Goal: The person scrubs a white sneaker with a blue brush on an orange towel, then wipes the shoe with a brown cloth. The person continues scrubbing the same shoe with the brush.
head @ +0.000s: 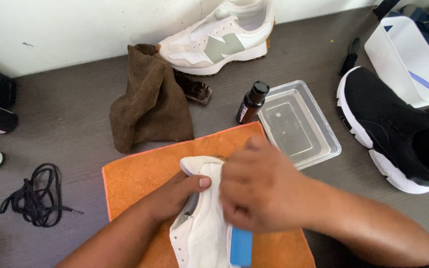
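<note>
A white fabric sneaker point(202, 223) is being steadied on the orange microfibre towel point(140, 173) by the left hand point(175, 196), thumb pressed on its side. A blue-handled brush point(241, 246) is clasped in the right hand point(259, 191) against the upper. Scrubbing seems mid-way; the matching white sneaker with a grey-green side panel point(222, 37) waits by the wall, apparently untouched.

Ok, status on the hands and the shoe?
Left hand steadies white shoe on orange towel. Right hand grips blue-handled tool against it. Nothing in the way.

Bright, even daylight — soft shadows, perhaps slight blur
</note>
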